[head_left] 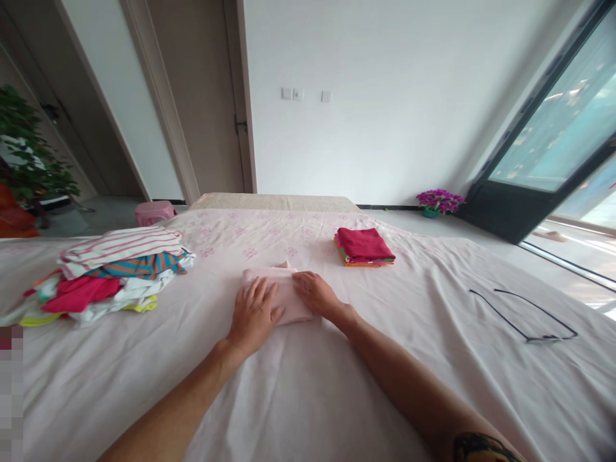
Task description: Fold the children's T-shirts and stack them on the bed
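Note:
A pale pink garment [294, 307], folded into a small rectangle, lies on the bed sheet [327, 398] in front of me. My left hand [254, 314] rests flat on its left side with the fingers stretched out. On its upper right part lies my right hand [315, 294], palm down, fingers extended and pointing left. Farther back to the right sits a neat stack of folded clothes [364, 245], dark red on top with orange and patterned layers below. To the left is a loose heap of clothes [120, 269] with a striped piece on top.
Black-framed glasses [551, 337] lie on the sheet at the right. Beyond the bed are a pink stool [154, 212], a pot of purple flowers [439, 201] and a white wall. A leafy plant [29, 154] stands at far left, and an open glazed door [539, 147] is at right.

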Tool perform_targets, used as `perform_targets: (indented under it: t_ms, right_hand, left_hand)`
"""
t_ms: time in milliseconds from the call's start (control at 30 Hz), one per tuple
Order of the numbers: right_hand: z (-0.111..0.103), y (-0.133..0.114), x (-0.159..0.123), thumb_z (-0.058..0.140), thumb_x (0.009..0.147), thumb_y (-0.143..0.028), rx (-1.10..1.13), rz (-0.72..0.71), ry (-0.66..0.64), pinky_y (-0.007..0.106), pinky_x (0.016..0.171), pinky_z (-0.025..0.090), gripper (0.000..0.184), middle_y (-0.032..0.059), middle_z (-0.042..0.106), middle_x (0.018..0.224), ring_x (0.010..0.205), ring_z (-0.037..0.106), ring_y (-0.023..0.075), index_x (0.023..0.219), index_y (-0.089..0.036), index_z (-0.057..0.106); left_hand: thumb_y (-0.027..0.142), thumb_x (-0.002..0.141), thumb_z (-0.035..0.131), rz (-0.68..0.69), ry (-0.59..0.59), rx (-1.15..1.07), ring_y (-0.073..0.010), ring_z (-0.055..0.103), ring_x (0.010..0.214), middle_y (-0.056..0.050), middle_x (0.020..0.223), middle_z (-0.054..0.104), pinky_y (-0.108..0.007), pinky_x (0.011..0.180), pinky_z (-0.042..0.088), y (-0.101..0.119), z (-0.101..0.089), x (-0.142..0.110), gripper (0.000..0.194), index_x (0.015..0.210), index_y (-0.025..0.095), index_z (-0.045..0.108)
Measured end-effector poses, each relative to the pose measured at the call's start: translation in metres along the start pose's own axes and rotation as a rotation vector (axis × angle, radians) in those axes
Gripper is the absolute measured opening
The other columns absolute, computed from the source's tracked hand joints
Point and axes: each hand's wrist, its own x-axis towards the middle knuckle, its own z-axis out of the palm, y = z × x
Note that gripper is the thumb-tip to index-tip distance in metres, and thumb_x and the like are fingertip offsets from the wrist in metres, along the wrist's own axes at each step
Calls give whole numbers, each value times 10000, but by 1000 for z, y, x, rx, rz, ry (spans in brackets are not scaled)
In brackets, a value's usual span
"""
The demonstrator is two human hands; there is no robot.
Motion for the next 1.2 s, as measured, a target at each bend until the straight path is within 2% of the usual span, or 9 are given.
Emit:
perform_targets:
  t_ms: [67, 167, 267, 400, 533, 767, 867, 1033, 1200]
  right_hand:
    - [-3, -2, 12, 508, 943, -195, -17, 32, 39, 324, 1008, 421, 287, 114, 679, 1190, 1128, 594, 205, 1174, -161, 673]
    - [-3, -7, 31, 500, 940, -198, -87, 71, 41, 333, 988, 412, 300, 114, 683, 1159, 1095, 595, 211, 1193, -179, 660]
    - [2, -9, 51, 547, 910, -271, -127, 187, -37, 346, 946, 421, 392, 103, 671, 1188, 1107, 584, 233, 1295, -209, 580]
    - [7, -4, 71, 645, 810, -383, -110, 301, -145, 341, 878, 434, 563, 72, 675, 1170, 1134, 567, 269, 1339, -248, 505]
    - [7, 3, 77, 618, 821, -345, -92, 220, -151, 324, 844, 436, 599, 43, 707, 1080, 1052, 620, 249, 1389, -289, 439]
    - [6, 10, 78, 539, 864, -261, -75, 113, -169, 306, 879, 458, 448, 66, 705, 1155, 1092, 639, 230, 1311, -260, 558]
    - [2, 7, 78, 498, 877, -225, -125, 59, -189, 324, 931, 447, 477, 76, 680, 1230, 1130, 625, 240, 1350, -247, 554]
    - [-1, -1, 79, 523, 901, -358, -178, 125, -259, 375, 945, 451, 592, 83, 675, 1242, 1163, 605, 278, 1479, -279, 421]
    - [2, -3, 84, 575, 832, -288, -100, 202, -292, 298, 926, 458, 583, 46, 645, 1301, 1167, 610, 226, 1411, -293, 499]
  left_hand:
    - [410, 936, 504, -4, -4, 26, -366, 391, 1386, -183, 1463, 498, -600, 1076, 342, 3, 1, -1, 504, 1377, 168, 542]
    - [420, 946, 479, -17, -38, 40, -373, 372, 1393, -171, 1482, 480, -630, 1047, 354, 5, 0, -3, 517, 1402, 181, 514]
    - [428, 951, 464, -31, -66, 42, -367, 351, 1407, -158, 1497, 465, -625, 1037, 368, 6, -1, -3, 534, 1429, 192, 481]
    - [425, 946, 480, -52, -84, 55, -344, 336, 1421, -141, 1515, 446, -582, 1058, 372, 6, -3, -3, 535, 1438, 217, 473]
    - [417, 943, 490, -58, -81, 61, -344, 336, 1422, -134, 1514, 451, -593, 1061, 366, 7, -2, -3, 534, 1439, 221, 475]
    - [418, 942, 497, -56, -76, 34, -347, 345, 1415, -125, 1510, 458, -596, 1062, 362, 6, -2, -3, 538, 1440, 217, 474]
    - [421, 941, 498, -61, -82, 21, -354, 344, 1414, -131, 1522, 441, -608, 1066, 348, 6, -2, -3, 543, 1444, 219, 468]
    - [406, 941, 499, -73, -105, 10, -362, 327, 1423, -135, 1527, 433, -620, 1076, 326, 6, -1, -3, 540, 1446, 219, 465]
    - [408, 943, 493, -72, -108, 15, -362, 325, 1424, -142, 1530, 427, -614, 1086, 317, 5, 0, -3, 546, 1452, 214, 460]
